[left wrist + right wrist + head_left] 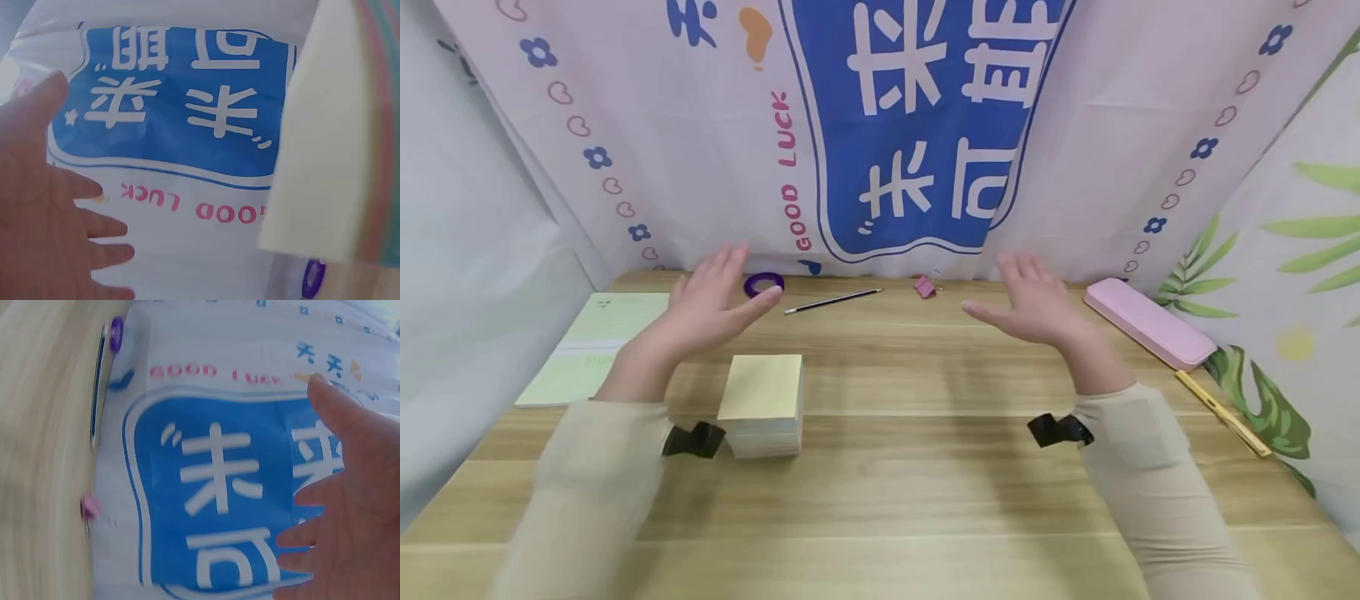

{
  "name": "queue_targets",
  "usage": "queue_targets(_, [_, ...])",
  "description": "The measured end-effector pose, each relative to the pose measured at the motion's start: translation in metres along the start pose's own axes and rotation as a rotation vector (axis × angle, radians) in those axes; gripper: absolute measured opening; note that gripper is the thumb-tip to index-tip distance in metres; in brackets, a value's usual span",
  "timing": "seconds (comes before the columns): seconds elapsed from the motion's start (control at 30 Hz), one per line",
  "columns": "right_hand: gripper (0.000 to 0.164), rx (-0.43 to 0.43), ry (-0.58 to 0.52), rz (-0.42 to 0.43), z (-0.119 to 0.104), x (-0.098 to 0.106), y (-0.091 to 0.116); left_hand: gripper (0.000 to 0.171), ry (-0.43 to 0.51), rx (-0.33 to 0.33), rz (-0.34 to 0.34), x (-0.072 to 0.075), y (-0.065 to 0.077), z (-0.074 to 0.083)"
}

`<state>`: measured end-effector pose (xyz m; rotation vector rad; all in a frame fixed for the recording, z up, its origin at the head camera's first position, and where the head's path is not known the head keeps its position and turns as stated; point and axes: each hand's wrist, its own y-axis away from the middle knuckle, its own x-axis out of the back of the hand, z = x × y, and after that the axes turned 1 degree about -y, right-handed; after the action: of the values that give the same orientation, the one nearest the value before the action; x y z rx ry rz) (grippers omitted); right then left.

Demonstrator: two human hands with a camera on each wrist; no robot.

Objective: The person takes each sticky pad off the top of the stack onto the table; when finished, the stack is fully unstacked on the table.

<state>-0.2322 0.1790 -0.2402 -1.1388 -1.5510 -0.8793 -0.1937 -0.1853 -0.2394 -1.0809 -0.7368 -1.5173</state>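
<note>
Both hands are raised over the wooden table with fingers straight and nothing held. The left hand [707, 304] is in the air between an open notebook [591, 346] and a purple tape roll [763, 284]. Close to the left wrist stands a thick block of sticky notes [763, 392], pale yellow on top with coloured layers at its side; it looms large in the left wrist view. My right hand [1026, 300] is spread, its thumb pointing inward, to the right of a pink binder clip [927, 286] and left of a pink pencil case [1150, 323].
A black pencil [833, 302] lies near the back edge, by the tape roll. On the right edge, a yellow pen-like stick [1222, 412] lies below the pencil case. A white printed cloth [700, 167] hangs behind the table [887, 500].
</note>
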Motion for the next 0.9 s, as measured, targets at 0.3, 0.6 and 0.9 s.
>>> queue_targets(0.3, [0.09,0.277,-0.344,0.096,-0.065,-0.054,-0.013,0.068,0.395,-0.103,0.079,-0.02,0.039,-0.033])
queue_targets(0.6, [0.094,0.377,-0.741,-0.041,-0.125,-0.117,-0.015,0.073,0.747,-0.248,0.065,-0.063,0.054,-0.074])
queue_targets(0.9, [0.1,0.405,-0.831,-0.129,-0.145,-0.151,-0.011,0.097,0.943,-0.228,-0.215,-0.092,0.057,-0.09])
